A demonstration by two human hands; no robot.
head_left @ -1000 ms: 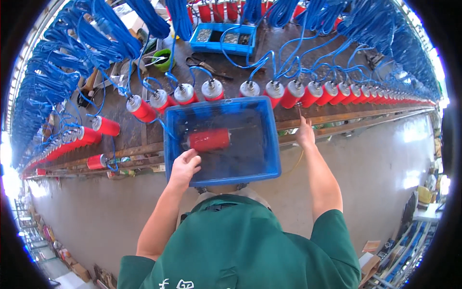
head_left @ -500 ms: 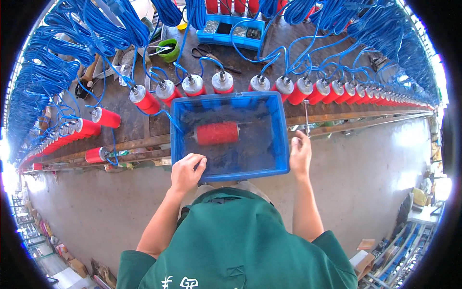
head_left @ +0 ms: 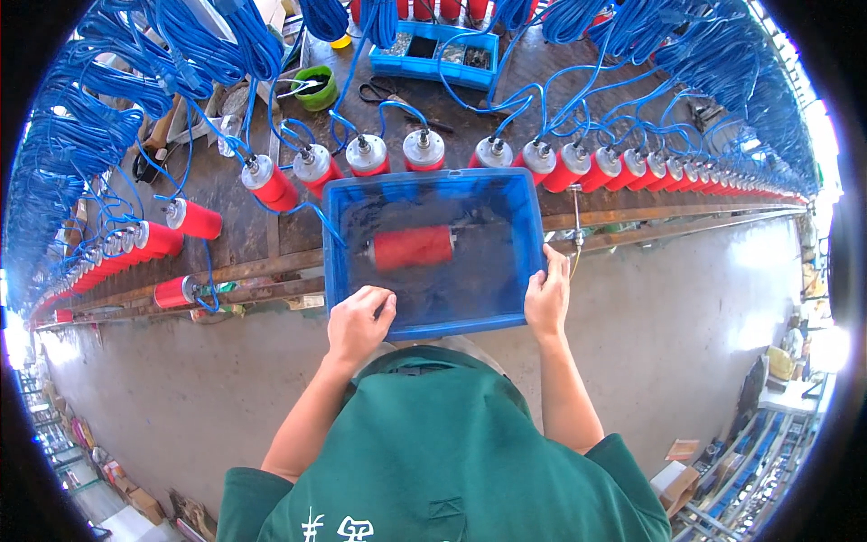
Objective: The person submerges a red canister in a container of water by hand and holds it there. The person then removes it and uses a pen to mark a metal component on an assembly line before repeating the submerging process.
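Note:
In front of me stands a blue plastic tub [head_left: 433,333] of dark, cloudy water at the bench edge. A red cylinder [head_left: 413,247] with metal ends lies on its side in the water. Over the tub's left rim runs a blue cable [head_left: 327,224]. My left hand [head_left: 359,323] is closed on the near left corner, fingers curled and partly hidden. On the right side, my right hand [head_left: 548,294] grips the rim, its thumb at the edge and its fingers along the outside.
Red cylinders with metal caps and blue cables line the bench [head_left: 470,117] on both sides. Coiled blue cables [head_left: 230,45] hang above. Behind the tub are a blue compartment tray [head_left: 433,70], a green cup [head_left: 316,98] and scissors [head_left: 375,92]. A thin metal rod [head_left: 578,217] stands at right.
My right hand has moved inward onto the tub's right rim. My left hand has shifted slightly to the right at the near corner. The red cylinder stays in the water.

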